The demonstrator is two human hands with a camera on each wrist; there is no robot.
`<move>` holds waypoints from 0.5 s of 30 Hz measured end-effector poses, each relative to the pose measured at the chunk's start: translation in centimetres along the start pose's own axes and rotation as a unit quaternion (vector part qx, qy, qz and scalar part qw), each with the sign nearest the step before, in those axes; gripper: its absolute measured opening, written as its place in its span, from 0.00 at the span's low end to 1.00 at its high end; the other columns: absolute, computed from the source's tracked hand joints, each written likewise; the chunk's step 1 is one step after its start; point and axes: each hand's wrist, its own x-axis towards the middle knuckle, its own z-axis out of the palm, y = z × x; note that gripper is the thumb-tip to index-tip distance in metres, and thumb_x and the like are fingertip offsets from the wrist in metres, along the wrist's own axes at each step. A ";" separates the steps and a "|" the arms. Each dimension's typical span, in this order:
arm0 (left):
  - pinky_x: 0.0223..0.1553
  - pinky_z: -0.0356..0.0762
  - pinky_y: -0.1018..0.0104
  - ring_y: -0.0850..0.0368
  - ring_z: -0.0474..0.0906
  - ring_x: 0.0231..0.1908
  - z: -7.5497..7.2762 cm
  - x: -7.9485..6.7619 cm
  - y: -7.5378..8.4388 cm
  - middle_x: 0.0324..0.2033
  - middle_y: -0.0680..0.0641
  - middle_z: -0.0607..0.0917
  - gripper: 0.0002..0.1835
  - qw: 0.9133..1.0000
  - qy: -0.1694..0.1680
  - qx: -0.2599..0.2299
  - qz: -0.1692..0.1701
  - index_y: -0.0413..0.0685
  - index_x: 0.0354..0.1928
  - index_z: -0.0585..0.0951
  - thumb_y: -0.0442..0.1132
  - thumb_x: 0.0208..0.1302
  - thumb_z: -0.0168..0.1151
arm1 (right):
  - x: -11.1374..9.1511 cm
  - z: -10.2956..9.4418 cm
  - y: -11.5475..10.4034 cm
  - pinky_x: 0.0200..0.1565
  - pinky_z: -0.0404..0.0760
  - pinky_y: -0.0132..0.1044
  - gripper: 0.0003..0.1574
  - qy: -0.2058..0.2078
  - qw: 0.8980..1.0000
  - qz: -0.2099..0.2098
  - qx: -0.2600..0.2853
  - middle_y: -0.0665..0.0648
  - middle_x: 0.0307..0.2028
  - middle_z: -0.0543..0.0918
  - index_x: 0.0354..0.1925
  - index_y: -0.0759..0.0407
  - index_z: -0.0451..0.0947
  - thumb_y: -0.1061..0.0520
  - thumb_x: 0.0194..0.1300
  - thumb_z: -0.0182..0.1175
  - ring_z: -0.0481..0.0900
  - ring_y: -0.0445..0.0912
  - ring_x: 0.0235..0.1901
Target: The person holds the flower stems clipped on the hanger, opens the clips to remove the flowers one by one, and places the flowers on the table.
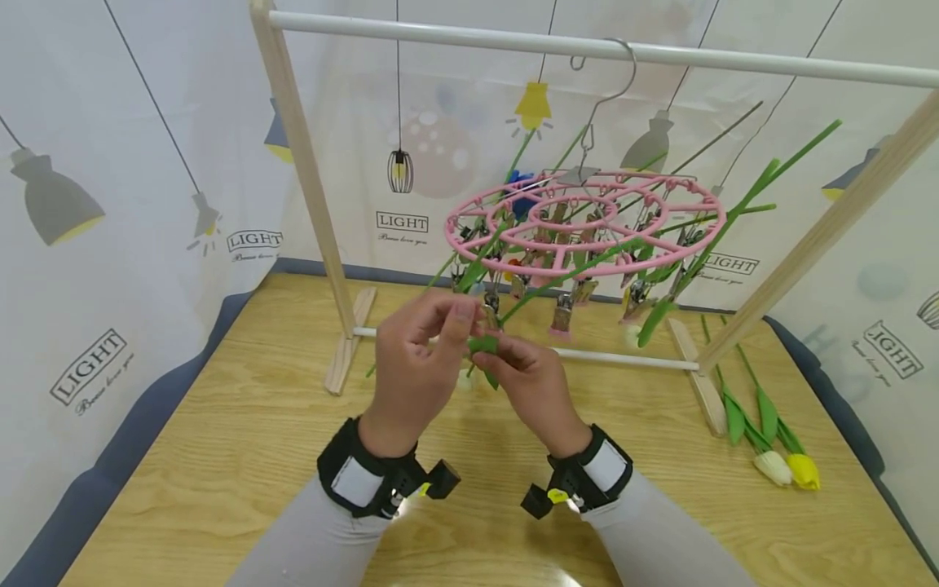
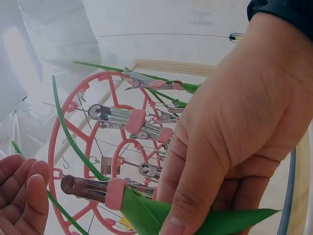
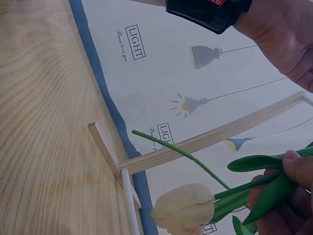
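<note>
My right hand point(image 1: 535, 387) pinches the green leaves and stem of a white tulip point(image 3: 185, 206) between thumb and fingers, its bloom pointing down. A metal clip point(image 2: 92, 190) with pink tips bites the green part just above these fingers. Higher up, my left hand point(image 1: 414, 355) is beside the clip's handle end. Its fingers point(image 2: 34, 196) curl loosely in the left wrist view, with a gap between them and the clip. The clip hangs from a round pink hanger point(image 1: 722, 220), under which several other clips hold green stems.
The hanger's metal hook point(image 1: 623, 77) hangs over the white bar point(image 1: 455, 34) of a wooden rack. Wooden posts point(image 1: 311, 175) stand on both sides. On the table point(image 1: 242, 456) at the right lie a white tulip point(image 1: 773, 469) and a yellow tulip point(image 1: 804, 472).
</note>
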 end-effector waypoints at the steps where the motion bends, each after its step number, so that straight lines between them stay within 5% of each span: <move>1: 0.24 0.80 0.65 0.56 0.78 0.25 0.0 0.0 0.0 0.25 0.40 0.82 0.16 1.000 0.001 0.005 0.000 0.37 0.34 0.81 0.44 0.68 0.52 | -0.1 -0.1 -0.1 0.25 0.67 0.35 0.12 -0.002 1.000 0.002 -0.007 0.59 0.32 0.83 0.45 0.54 0.82 0.57 0.65 0.57 0.65 0.46 0.20; 7: 0.30 0.79 0.66 0.57 0.76 0.32 0.3 0.1 -0.3 0.35 0.44 0.82 0.12 1.000 0.001 0.021 -0.008 0.40 0.41 0.80 0.42 0.65 0.56 | -0.5 -1.0 0.0 0.23 0.62 0.37 0.10 -0.016 1.000 0.005 -0.017 0.62 0.21 0.73 0.43 0.54 0.82 0.57 0.65 0.56 0.60 0.46 0.17; 15: 0.44 0.80 0.63 0.57 0.75 0.43 1.0 0.1 -0.8 0.41 0.45 0.80 0.15 0.998 -0.036 0.031 -0.039 0.44 0.49 0.77 0.42 0.62 0.60 | -0.9 -2.1 2.6 0.18 0.62 0.37 0.12 -0.022 0.999 -0.012 -0.042 0.55 0.23 0.75 0.47 0.44 0.80 0.51 0.66 0.56 0.60 0.45 0.14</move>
